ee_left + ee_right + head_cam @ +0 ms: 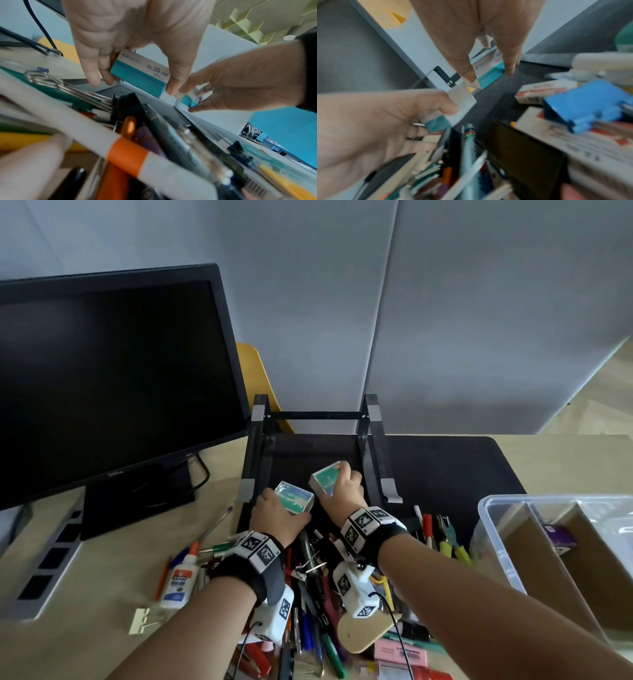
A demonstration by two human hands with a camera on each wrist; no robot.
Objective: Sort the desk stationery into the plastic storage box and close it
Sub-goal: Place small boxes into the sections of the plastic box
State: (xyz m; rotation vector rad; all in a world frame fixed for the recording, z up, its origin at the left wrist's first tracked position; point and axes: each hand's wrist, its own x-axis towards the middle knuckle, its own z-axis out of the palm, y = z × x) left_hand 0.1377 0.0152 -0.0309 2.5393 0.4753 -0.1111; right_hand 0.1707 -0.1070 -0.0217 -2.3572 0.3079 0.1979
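While gripped: two staple boxes [295, 497].

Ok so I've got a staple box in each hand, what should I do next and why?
Probably carry both to the right and set them into the plastic storage box. The left hand and right hand each already grip a staple box above the pile, and the storage box stands open with cardboard dividers at the right.

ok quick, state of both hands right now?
Left hand: grips a teal-and-white staples box.
Right hand: grips a second staples box, tilted, held above the black mat.
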